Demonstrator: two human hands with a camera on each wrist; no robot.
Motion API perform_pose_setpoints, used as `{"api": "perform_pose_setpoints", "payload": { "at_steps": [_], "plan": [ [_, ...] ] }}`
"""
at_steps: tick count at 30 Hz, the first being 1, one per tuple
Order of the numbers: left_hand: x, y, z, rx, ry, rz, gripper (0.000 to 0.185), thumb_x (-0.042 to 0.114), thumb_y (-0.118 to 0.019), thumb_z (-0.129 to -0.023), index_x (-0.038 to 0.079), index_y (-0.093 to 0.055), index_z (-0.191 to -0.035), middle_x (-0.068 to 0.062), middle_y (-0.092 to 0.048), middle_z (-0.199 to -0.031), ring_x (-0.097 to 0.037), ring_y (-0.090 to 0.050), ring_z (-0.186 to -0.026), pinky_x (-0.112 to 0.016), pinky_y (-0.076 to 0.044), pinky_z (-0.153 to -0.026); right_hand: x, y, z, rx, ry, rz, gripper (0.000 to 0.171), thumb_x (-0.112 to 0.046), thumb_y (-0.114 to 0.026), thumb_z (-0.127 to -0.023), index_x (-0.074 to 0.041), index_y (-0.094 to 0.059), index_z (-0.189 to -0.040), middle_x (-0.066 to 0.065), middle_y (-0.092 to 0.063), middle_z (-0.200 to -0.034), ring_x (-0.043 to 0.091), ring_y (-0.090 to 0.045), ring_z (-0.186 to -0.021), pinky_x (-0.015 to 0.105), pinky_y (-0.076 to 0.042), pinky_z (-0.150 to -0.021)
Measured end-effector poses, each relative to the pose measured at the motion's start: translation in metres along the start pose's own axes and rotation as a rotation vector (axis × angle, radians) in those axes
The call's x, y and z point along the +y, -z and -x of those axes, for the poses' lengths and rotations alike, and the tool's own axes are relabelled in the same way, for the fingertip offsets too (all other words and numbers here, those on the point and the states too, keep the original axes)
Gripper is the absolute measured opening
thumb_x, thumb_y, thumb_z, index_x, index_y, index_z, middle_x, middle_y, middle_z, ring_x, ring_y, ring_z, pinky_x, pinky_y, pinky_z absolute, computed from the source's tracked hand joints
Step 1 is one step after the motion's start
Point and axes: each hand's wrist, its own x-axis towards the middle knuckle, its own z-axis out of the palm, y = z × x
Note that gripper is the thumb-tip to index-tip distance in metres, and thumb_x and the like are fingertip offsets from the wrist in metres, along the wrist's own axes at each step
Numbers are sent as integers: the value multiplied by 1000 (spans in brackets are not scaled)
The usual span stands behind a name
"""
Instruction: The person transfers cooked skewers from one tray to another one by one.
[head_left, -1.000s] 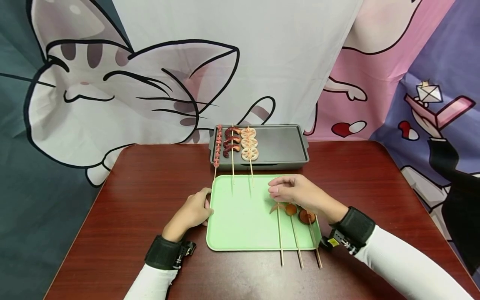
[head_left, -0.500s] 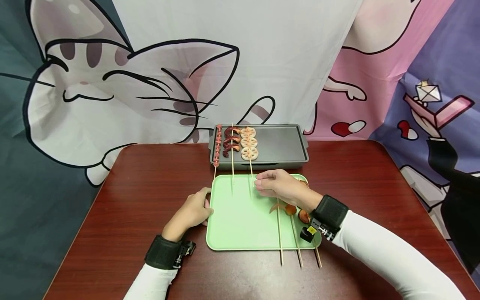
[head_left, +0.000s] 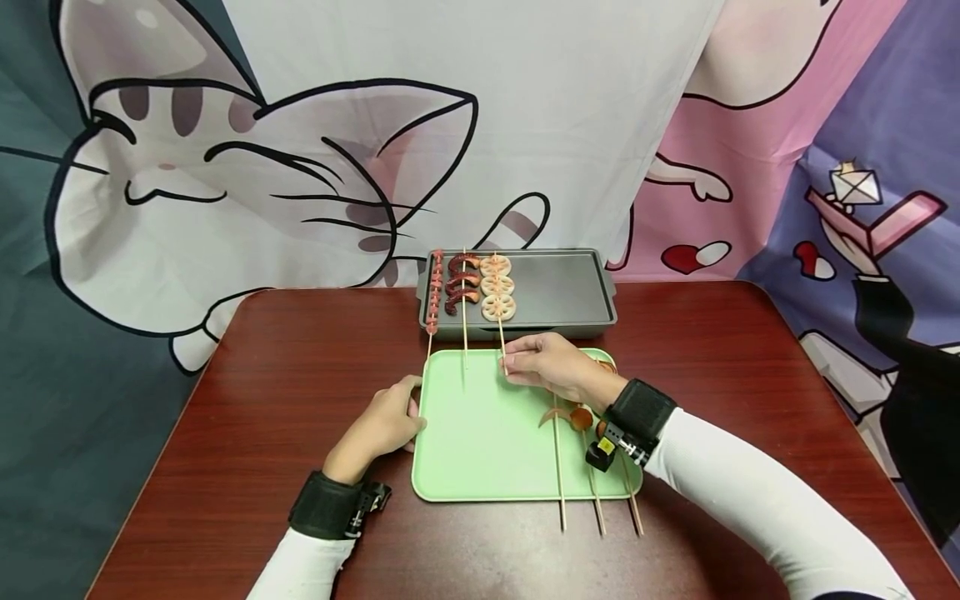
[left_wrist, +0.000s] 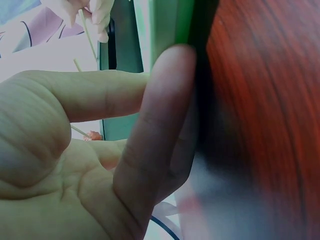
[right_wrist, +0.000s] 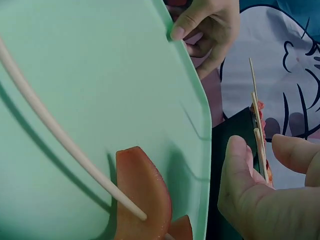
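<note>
My left hand (head_left: pixel 386 421) grips the left edge of a light green tray (head_left: pixel 472 450), thumb above and fingers below. At the tray's far edge, my right hand (head_left: pixel 551 367) has its thumb and forefinger either side of the lotus root skewer's stick (head_left: pixel 502 333); the right wrist view shows a gap between those fingertips (right_wrist: pixel 236 145). White lotus root slices (head_left: pixel 498 286) on that skewer lie on a grey grill pan (head_left: pixel 558 287). Left of them lie a skewer of dark red curled pieces (head_left: pixel 462 283) and a thin pink one (head_left: pixel 434 292).
On the tray's right side lie skewers with an orange curved piece (head_left: pixel 555 414) and a round brown piece (head_left: pixel 581 418), plus another largely hidden by the right wrist. Their sticks overhang the near edge. A reddish wooden table (head_left: pixel 300 367) carries everything; a cartoon cloth (head_left: pixel 570 108) hangs behind.
My right hand has moved left and slightly away from me, from above the tray's skewers to the lotus root skewer's stick. My left hand and the tray have stayed put.
</note>
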Motion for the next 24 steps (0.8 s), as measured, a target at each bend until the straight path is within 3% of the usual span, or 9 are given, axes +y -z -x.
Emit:
{"api": "perform_pose_setpoints", "payload": {
  "at_steps": [7,10,17,24],
  "plan": [
    [-2,0,0,4,-6,-3,63,-5,-65,-94,-2,-41,-152,-12,-57,-79,-25,-62,-57,-33,-59,-52,-3,1,-7,27,8,12,39,2,-54,-105,15,-48,-141,14,-66,-112,14,-69,-95,24,-62,-88],
    [-1,0,0,4,-10,-4,63,-5,-65,-94,-2,-42,-152,-12,-57,-80,-24,-61,-57,-34,-59,-52,-4,2,-8,27,9,11,36,3,-56,-103,15,-51,-136,12,-67,-106,14,-69,-92,22,-62,-84],
    [-1,-1,0,5,-16,7,61,-5,-65,-94,-3,-43,-150,-13,-57,-81,-23,-60,-58,-33,-59,-52,-8,2,-5,39,-2,23,25,3,-60,-101,8,-57,-126,13,-68,-108,17,-70,-93,22,-62,-82],
    [-2,-1,-1,10,-15,5,60,-5,-65,-93,-2,-44,-150,-12,-57,-81,-23,-61,-57,-33,-59,-51,-9,4,-4,14,2,29,20,5,-60,-100,7,-58,-120,7,-68,-96,16,-71,-88,23,-63,-80]
  ]
}}
